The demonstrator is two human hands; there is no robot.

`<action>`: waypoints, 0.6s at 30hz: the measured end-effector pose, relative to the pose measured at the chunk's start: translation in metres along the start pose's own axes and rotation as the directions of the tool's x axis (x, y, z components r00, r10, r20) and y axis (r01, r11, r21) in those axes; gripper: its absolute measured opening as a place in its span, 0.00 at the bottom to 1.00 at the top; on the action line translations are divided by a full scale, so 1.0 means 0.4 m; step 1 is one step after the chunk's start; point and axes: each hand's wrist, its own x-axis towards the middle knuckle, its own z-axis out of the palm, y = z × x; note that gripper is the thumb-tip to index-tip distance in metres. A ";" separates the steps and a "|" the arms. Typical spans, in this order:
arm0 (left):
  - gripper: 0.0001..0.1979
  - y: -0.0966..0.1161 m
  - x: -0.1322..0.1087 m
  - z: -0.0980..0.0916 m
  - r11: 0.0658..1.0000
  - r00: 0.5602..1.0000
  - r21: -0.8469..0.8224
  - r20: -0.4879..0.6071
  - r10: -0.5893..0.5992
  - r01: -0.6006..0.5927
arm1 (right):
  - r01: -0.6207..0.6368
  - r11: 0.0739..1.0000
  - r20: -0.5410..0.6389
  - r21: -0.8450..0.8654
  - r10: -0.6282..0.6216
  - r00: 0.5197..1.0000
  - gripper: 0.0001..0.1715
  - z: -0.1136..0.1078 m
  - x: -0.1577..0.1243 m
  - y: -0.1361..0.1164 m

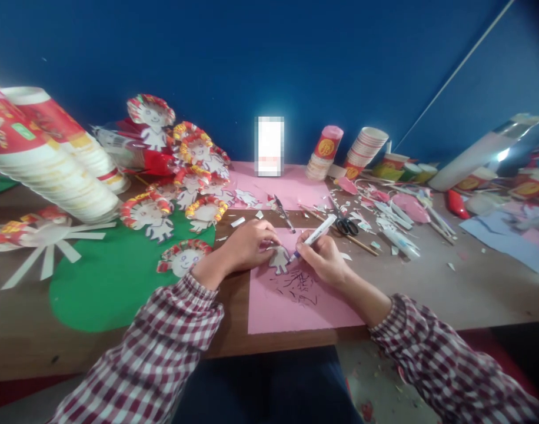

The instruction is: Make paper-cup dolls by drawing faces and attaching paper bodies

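My right hand is closed round a white marker, its purple tip down at the edge of a small white paper cutout figure. With its fingers bent together, my left hand grips the top of that figure. The upper part of the figure is hidden by these fingers. Under both lies a pink paper sheet with dark marker strokes below the figure. Beside my left wrist, a paper doll face with a ring of red curls rests on a green sheet.
Finished-looking paper dolls and tall stacks of paper cups crowd the left. Black-handled scissors, another pen and paper scraps lie beyond my hands. More cup stacks stand at the back right, before a blue wall.
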 end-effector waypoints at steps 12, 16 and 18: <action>0.08 0.006 0.001 0.005 1.000 1.000 0.015 -0.026 0.005 -0.005 | 0.027 1.000 -0.062 0.014 -0.026 0.998 0.09 0.000 -0.002 0.012; 0.10 0.013 0.004 0.010 0.996 0.995 0.052 -0.063 0.073 -0.070 | -0.022 0.977 -0.157 0.210 0.056 0.986 0.12 0.002 0.005 0.026; 0.09 0.014 0.006 0.012 0.995 0.993 0.060 -0.077 0.088 -0.083 | -0.054 0.960 -0.174 0.276 0.105 0.979 0.12 0.003 0.010 0.028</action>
